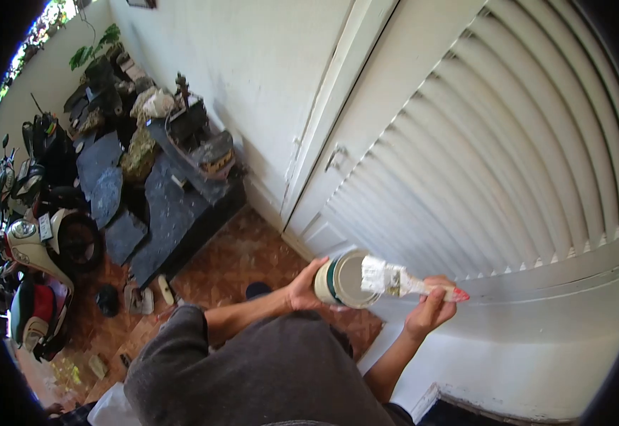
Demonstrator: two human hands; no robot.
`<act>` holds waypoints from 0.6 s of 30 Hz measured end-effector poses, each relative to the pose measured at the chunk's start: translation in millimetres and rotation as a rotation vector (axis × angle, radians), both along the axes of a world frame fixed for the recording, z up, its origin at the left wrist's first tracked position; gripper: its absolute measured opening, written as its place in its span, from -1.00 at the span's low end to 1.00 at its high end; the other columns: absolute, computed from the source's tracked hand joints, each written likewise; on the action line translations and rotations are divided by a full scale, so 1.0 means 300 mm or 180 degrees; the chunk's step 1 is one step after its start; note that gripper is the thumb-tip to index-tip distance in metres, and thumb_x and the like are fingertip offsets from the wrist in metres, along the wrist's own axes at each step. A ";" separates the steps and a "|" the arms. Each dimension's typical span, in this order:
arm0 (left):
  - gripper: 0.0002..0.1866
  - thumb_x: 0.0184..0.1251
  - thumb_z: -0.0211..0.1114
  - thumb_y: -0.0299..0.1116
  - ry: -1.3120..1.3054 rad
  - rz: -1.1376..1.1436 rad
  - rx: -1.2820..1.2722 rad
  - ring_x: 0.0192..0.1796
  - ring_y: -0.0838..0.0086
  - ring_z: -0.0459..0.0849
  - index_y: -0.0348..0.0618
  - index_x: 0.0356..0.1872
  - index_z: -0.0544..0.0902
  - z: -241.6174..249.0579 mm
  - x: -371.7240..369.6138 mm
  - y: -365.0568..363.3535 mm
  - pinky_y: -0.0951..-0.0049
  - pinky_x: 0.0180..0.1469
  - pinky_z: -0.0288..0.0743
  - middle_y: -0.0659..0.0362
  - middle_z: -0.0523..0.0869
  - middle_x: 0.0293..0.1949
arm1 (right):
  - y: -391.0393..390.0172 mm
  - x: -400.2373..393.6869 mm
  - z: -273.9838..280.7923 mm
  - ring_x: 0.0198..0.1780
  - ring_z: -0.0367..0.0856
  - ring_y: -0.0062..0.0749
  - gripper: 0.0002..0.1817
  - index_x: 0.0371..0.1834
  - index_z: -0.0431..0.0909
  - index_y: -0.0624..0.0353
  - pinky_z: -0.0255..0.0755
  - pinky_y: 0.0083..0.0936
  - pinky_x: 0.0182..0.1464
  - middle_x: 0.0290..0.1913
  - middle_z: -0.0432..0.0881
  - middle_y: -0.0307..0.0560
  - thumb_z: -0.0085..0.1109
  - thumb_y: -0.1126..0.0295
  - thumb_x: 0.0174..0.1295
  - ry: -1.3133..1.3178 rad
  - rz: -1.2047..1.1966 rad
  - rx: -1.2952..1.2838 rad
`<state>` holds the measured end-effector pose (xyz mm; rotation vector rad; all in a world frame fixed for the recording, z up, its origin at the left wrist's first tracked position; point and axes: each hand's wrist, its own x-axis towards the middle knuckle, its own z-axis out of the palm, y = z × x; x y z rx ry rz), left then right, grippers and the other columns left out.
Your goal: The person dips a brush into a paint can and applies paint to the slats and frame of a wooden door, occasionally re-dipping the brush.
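Observation:
My left hand [305, 285] is wrapped round the side of a paint can [324, 285], tilted so that its round open top and pale contents show. In my right hand [429, 312] is a paintbrush [412, 285], gripped by its handle, which ends in a red tip. White paint coats the bristles and much of the ferrule. The bristle end overlaps the right side of the can's mouth in this view. Just beyond both hands stands a white louvred door [466, 163] with a metal handle [335, 157].
Dark stone slabs [174, 199] and rocks are piled along the white wall [253, 64], with a model boat [206, 142] on top. A scooter [40, 248] is parked at the far left. Reddish tiles [231, 255] cover the floor, where small items lie.

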<state>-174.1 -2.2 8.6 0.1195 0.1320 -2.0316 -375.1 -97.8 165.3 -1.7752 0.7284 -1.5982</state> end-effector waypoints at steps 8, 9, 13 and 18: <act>-0.28 0.61 -0.08 0.27 0.0279 -0.0186 -0.0389 0.52 0.00 0.43 0.08 0.59 0.35 -0.055 -0.029 -0.025 -0.34 0.38 0.43 0.01 0.43 0.55 | 0.012 -0.013 0.002 -0.45 0.25 -0.66 -0.67 -0.31 0.48 0.19 0.11 -0.60 -0.42 -0.37 0.50 -0.20 0.13 0.16 0.53 -0.0161 -0.0070 0.0013; -0.24 0.61 -0.11 0.29 -0.0081 -0.0163 -0.0313 0.62 -0.01 0.28 0.11 0.66 0.24 -0.014 -0.029 -0.024 -0.43 0.51 0.23 0.02 0.24 0.65 | 0.007 -0.015 0.005 -0.45 0.26 -0.66 -0.66 -0.31 0.49 0.20 0.12 -0.60 -0.42 -0.37 0.50 -0.20 0.14 0.15 0.53 -0.0175 -0.0090 0.0005; -0.27 0.60 -0.08 0.25 0.0068 -0.0226 -0.0264 0.62 -0.05 0.25 0.16 0.65 0.25 0.031 -0.033 -0.026 -0.46 0.52 0.18 0.02 0.25 0.64 | 0.030 -0.008 0.033 -0.44 0.30 -0.65 -0.70 -0.29 0.53 0.21 0.20 -0.62 -0.38 -0.34 0.54 -0.19 0.18 0.21 0.53 -0.0528 -0.0139 0.0362; -0.23 0.51 0.00 0.25 0.0108 -0.0282 -0.0382 0.60 -0.06 0.30 0.11 0.63 0.29 0.045 -0.038 -0.060 -0.47 0.49 0.22 0.00 0.29 0.62 | 0.048 -0.033 0.036 -0.44 0.34 -0.65 -0.73 -0.25 0.55 0.22 0.26 -0.62 -0.37 -0.33 0.56 -0.19 0.23 0.22 0.51 -0.0724 -0.0425 0.0424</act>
